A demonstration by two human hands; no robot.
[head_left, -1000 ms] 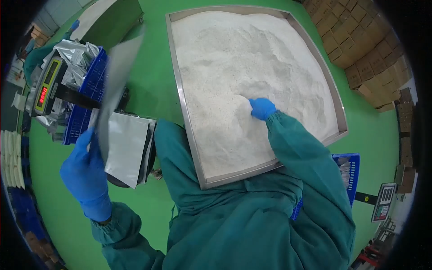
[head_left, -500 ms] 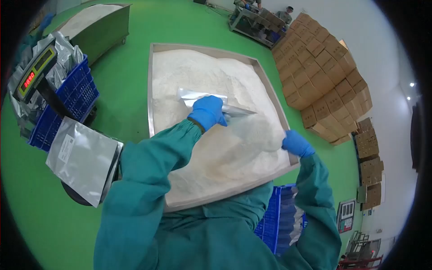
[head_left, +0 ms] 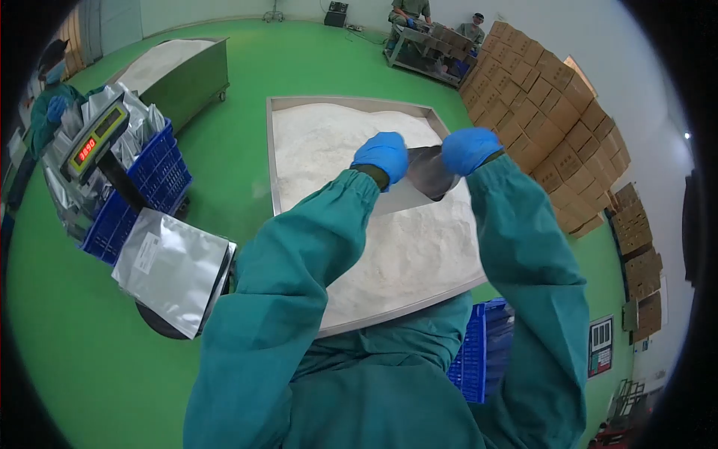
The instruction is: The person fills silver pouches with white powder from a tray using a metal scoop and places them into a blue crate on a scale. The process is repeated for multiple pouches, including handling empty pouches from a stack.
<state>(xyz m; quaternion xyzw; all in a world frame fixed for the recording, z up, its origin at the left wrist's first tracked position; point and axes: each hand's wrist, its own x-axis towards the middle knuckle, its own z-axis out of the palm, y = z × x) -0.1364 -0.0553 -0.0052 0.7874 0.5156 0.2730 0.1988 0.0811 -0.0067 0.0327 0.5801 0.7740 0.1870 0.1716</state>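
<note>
Both gloved hands are up over the tray. The left hand [head_left: 383,153] is closed tight on one top corner of the foil pouch [head_left: 430,173], and the right hand [head_left: 467,148] is pinched onto the other corner, so the pouch hangs stretched between them, raised above the white powder [head_left: 336,142]. The pouch is silver-grey with a dull metallic sheen. Its face is dark in the shadow of the hands, and its lower edge sags into a rounded belly. Whether its mouth is open, I cannot tell from this angle, and I cannot tell whether its bottom tip brushes the powder.

It sits over the far right part of the steel tray [head_left: 271,150], which is heaped unevenly with pale, fine powder almost to the rim.

Off to the person's left lies a flat stack of pouches [head_left: 176,266], shiny silver with a small white label on top. Just beyond it is a blue crate [head_left: 149,179] stuffed with crumpled silver bags, and a scale [head_left: 96,138] glowing with red digits. At the far left edge stands a co-worker [head_left: 46,112] in the same teal gown. On the right, cardboard boxes [head_left: 553,97] are stacked high, and a second blue crate [head_left: 471,359] sits close by the person's right side
</note>
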